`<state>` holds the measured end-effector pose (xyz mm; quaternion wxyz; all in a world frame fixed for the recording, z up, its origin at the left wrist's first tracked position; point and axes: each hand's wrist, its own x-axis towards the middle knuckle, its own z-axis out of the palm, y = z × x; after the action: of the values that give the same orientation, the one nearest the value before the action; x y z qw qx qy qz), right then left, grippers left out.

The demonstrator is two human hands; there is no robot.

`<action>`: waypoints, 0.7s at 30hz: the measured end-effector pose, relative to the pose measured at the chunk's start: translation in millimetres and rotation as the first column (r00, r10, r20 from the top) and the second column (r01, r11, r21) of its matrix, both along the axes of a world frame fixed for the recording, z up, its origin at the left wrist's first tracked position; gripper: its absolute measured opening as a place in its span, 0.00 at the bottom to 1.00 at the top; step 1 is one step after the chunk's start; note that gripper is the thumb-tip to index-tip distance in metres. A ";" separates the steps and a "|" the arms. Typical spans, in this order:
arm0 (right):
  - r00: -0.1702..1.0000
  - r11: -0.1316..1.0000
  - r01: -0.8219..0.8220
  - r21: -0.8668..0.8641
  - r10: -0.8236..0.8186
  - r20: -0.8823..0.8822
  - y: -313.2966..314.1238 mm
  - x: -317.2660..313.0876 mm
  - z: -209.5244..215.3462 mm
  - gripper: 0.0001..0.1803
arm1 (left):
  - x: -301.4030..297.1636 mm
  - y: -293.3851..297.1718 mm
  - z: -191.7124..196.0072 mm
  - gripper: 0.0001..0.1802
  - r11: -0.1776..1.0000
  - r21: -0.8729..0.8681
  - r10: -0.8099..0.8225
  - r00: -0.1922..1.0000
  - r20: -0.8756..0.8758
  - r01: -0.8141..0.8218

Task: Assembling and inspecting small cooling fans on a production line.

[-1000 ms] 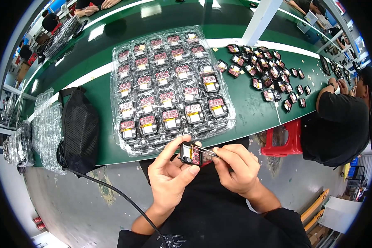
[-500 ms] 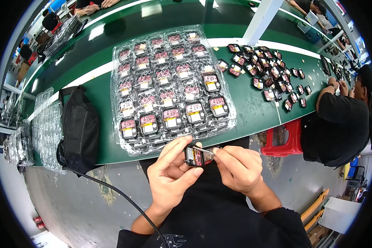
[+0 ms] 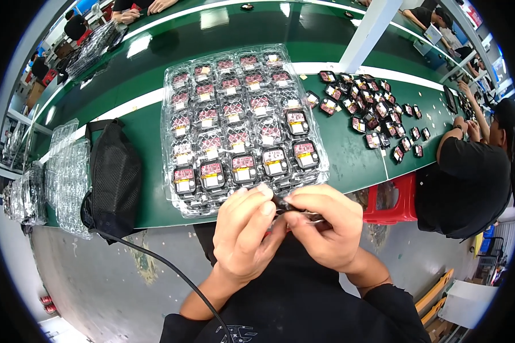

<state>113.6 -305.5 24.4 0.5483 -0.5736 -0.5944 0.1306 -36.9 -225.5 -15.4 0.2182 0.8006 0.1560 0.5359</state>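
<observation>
The long green table point(image 3: 337, 148) curves across the scene, and on its near edge sits a stack of clear blister trays point(image 3: 240, 126), the top one filled with rows of small dark square parts bearing red and white faces. Its near rim reaches slightly past the table edge, just above the person's hands, so a knock from a rising knuckle could likely shift the stack or tip parts out of their pockets.

To the left lies a black mesh bag point(image 3: 115, 174), its cable point(image 3: 154, 260) trailing off the table toward the person's lap; a forearm catching that cable could drag the bag. Further left stand piles of empty clear trays point(image 3: 68, 177). To the right, loose parts point(image 3: 377, 114) lie scattered on the table near a co-worker in black point(image 3: 469, 183).

The left hand point(image 3: 243, 234) and right hand point(image 3: 326, 228) press together in front of the chest, both pinching one small part point(image 3: 280, 204) between fingertips. It is almost wholly hidden, with only a dark sliver and something thin and shiny showing. Held over open floor rather than over the table, it would probably fall out of reach if either pinch slipped, and the thin piece looks easy to bend under too much force.
</observation>
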 end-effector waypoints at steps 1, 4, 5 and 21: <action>0.996 0.998 0.047 0.033 -0.049 0.070 6.5 3.3 -1.4 0.15 | 0.8 2.8 1.7 0.41 0.997 0.013 0.073 0.997 -0.033 -0.072; 0.919 0.967 0.138 0.214 -0.205 0.337 36.6 16.9 0.7 0.15 | -2.5 15.9 8.4 0.34 0.968 0.015 0.248 0.943 -0.222 -0.251; 0.896 0.970 0.148 0.192 -0.213 0.390 45.9 23.0 -4.7 0.15 | -3.6 20.3 4.2 0.32 0.966 0.026 0.252 0.923 -0.290 -0.256; 0.907 0.975 0.222 -0.012 -0.202 0.368 75.5 54.1 -1.1 0.22 | -5.6 17.6 -7.4 0.26 0.955 0.008 0.280 0.888 -0.365 -0.298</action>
<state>167.8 -230.0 23.4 0.4237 -0.6636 -0.6161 -0.0225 -42.4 -207.9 -22.7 0.1227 0.8479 0.3236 0.4015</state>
